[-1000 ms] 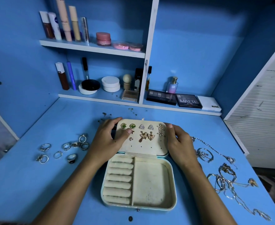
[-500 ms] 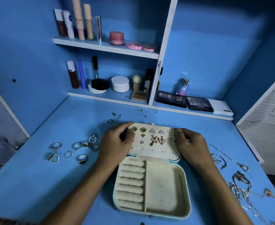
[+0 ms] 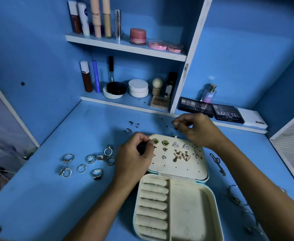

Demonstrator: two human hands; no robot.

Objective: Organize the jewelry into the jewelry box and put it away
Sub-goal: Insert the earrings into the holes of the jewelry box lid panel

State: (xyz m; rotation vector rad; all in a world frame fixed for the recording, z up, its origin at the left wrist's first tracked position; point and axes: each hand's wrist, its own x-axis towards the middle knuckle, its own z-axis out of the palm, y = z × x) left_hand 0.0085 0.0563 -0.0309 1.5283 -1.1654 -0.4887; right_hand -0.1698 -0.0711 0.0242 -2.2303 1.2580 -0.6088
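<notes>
Head view: jewelry box (image 3: pixel 191 206) open on the desk (image 3: pixel 38 197), earrings (image 3: pixel 175 150) pinned just right of the left hand (image 3: pixel 134 153) fingertips pinching its lid corner, right hand (image 3: pixel 193 129) pinched on something tiny beyond; rings (image 3: pixel 89 162) leftward and chains (image 3: pixel 217 162) rightward unsorted, bare desk beyond both.

Right hand (image 3: pixel 197 130) now lifted off lid (image 3: pixel 177 164)

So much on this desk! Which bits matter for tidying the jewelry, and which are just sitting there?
Part of the job:
jewelry box
earrings pinned in its lid
loose rings
chains
earring bits

Just lying about:
eyeshadow palettes
perfume bottle
pink jar
tubes
</notes>
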